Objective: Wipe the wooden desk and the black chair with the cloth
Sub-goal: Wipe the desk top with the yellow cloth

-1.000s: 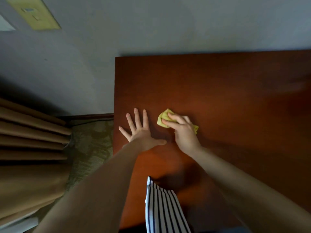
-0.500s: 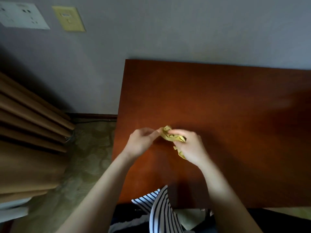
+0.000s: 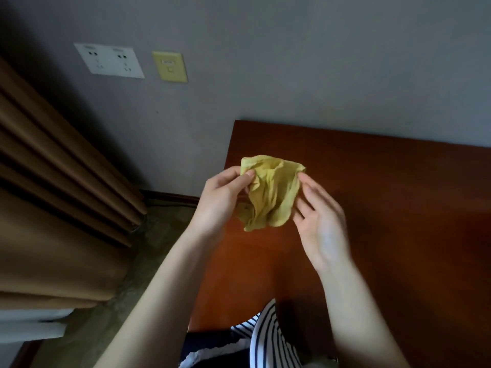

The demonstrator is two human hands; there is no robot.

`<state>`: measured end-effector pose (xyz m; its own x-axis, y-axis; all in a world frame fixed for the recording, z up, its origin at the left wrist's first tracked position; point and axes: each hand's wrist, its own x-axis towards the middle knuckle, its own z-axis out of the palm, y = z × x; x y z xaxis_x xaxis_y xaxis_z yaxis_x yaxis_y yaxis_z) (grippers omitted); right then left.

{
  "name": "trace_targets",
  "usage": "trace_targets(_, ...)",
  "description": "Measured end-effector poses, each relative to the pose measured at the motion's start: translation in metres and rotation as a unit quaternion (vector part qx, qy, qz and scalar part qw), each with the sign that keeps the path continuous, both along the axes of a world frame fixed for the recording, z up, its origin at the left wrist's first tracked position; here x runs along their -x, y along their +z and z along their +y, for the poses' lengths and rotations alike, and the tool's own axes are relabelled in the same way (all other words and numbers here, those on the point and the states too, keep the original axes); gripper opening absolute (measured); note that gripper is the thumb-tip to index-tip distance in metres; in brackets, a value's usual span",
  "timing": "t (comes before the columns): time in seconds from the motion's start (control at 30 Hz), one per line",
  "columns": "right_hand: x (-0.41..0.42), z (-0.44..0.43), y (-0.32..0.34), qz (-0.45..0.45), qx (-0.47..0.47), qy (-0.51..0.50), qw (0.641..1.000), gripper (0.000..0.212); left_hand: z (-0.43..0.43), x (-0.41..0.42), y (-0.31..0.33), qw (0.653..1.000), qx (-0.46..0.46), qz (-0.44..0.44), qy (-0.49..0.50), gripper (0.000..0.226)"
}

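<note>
Wooden desk (image 3: 372, 208), cloth (image 3: 271, 192) near left edge, between left hand (image 3: 220, 200), right hand (image 3: 321, 224)

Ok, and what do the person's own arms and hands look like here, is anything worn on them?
The left hand and right hand are bare: no gloves, rings or watch show. The forearms are uncovered, with no sleeve in view. At the bottom edge the person wears a striped top, dark and white.
</note>
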<state>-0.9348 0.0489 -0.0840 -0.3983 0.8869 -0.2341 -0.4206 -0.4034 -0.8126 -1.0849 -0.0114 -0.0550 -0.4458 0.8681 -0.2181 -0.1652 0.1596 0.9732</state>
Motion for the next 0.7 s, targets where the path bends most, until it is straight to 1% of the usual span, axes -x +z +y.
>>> trace_targets(0.07,0.006,0.004,0.003,-0.005,0.013,0.004,1.000,0.031,-0.004,0.011,0.004,1.000,-0.016,0.008,-0.015,0.025)
trace_targets(0.13,0.012,0.004,0.003,-0.038,-0.003,0.051,0.998,0.042,-0.005,0.018,0.006,0.999,-0.024,0.010,-0.032,0.022)
trace_targets(0.2,0.020,0.003,0.003,-0.059,-0.001,0.112,0.992,0.054,-0.006,0.025,0.007,0.999,-0.035,-0.025,-0.032,0.024)
trace_targets(0.27,0.023,0.002,0.003,-0.069,0.012,0.143,0.987,0.063,-0.005,0.030,0.007,0.994,-0.046,-0.091,-0.029,0.023)
trace_targets(0.3,0.024,0.002,0.003,-0.080,0.010,0.150,0.985,0.063,-0.005,0.033,0.005,0.991,-0.048,-0.120,-0.029,0.022)
trace_targets(0.37,0.023,0.001,0.002,-0.112,-0.024,0.160,0.980,0.049,-0.005,0.036,-0.003,0.990,-0.035,-0.137,-0.012,0.019)
trace_targets(0.43,0.022,0.000,0.002,-0.159,-0.078,0.157,0.972,0.031,-0.005,0.033,-0.020,0.996,0.026,-0.079,0.038,0.018)
trace_targets(0.5,0.020,0.002,0.004,-0.243,-0.148,0.137,0.949,0.027,-0.007,0.025,-0.040,0.990,0.107,-0.002,0.093,0.028)
trace_targets(0.53,0.018,0.004,0.006,-0.290,-0.185,0.120,0.931,0.026,-0.009,0.020,-0.048,0.986,0.129,0.014,0.105,0.031)
trace_targets(0.57,0.017,0.007,0.008,-0.332,-0.218,0.103,0.912,0.025,-0.011,0.015,-0.055,0.985,0.137,0.018,0.105,0.032)
trace_targets(0.63,0.015,0.013,0.014,-0.392,-0.265,0.077,0.878,0.025,-0.015,0.009,-0.062,0.987,0.142,0.030,0.072,0.030)
trace_targets(0.7,0.012,0.017,0.020,-0.413,-0.281,0.075,0.863,0.025,-0.014,0.007,-0.061,0.988,0.145,0.052,0.016,0.025)
